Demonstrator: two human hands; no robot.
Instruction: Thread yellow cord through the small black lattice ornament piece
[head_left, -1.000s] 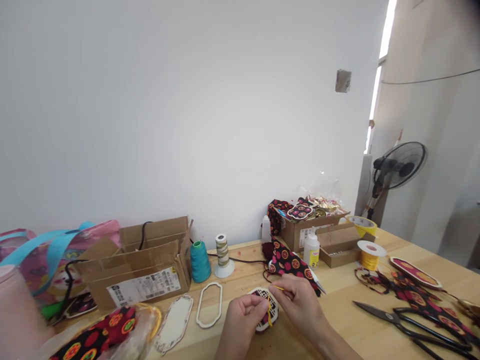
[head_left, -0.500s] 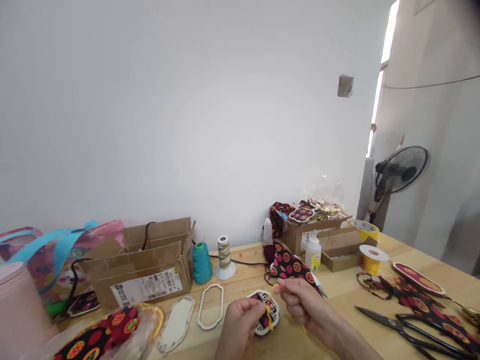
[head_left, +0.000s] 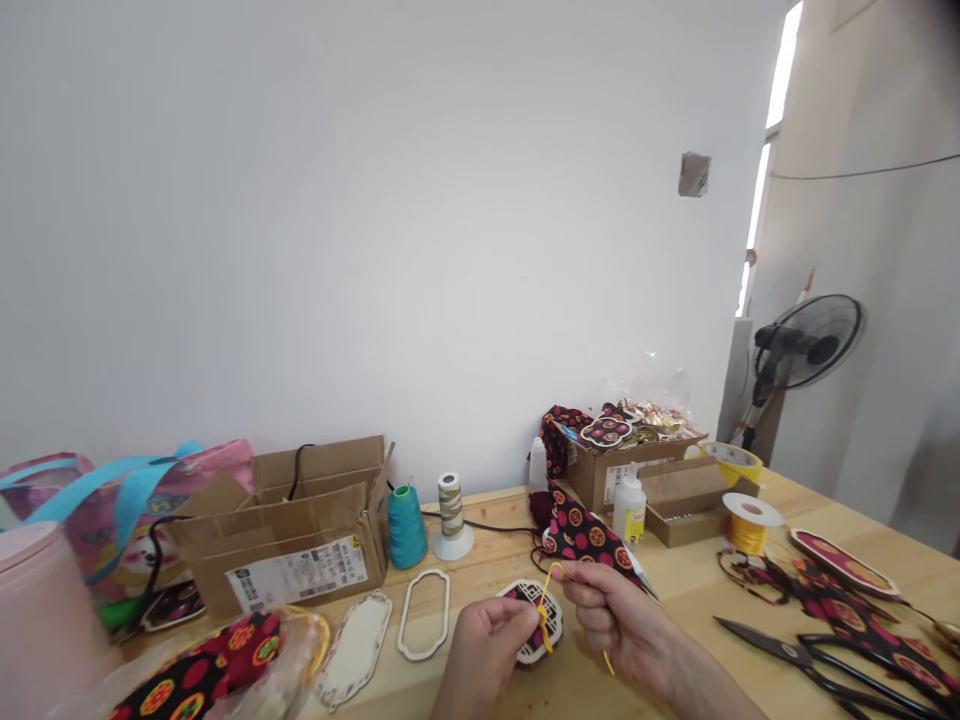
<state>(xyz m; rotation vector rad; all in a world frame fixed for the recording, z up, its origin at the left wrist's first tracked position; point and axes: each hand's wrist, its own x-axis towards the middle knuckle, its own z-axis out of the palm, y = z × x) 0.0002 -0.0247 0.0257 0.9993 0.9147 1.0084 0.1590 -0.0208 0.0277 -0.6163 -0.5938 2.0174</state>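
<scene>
Between my hands is a yellow cord (head_left: 545, 602), knotted near its lower part. My left hand (head_left: 491, 645) is closed, thumb and forefinger pinching the cord by its knot. Just to the right, my right hand (head_left: 619, 615) is closed too, holding the cord's upper strand between thumb and forefinger; a loose end hangs below that hand. Behind the left fingertips sits a lattice-patterned ornament (head_left: 553, 625) with a pale rim and dark fabric inside, partly covered by the hand. Whether the cord is attached to it I cannot tell.
Black-handled scissors (head_left: 817, 655) lie at right, near a yellow cord spool (head_left: 750, 525). A glue bottle (head_left: 628, 508) and patterned fabric (head_left: 589, 530) are beyond my hands. An oval frame (head_left: 424, 615), teal thread cone (head_left: 406, 530) and cardboard box (head_left: 292, 560) stand left.
The cord's strand between my hands now arches up in a loop beside my right fingers. Both hands stay in nearly the same place; the whole view has shifted slightly.
</scene>
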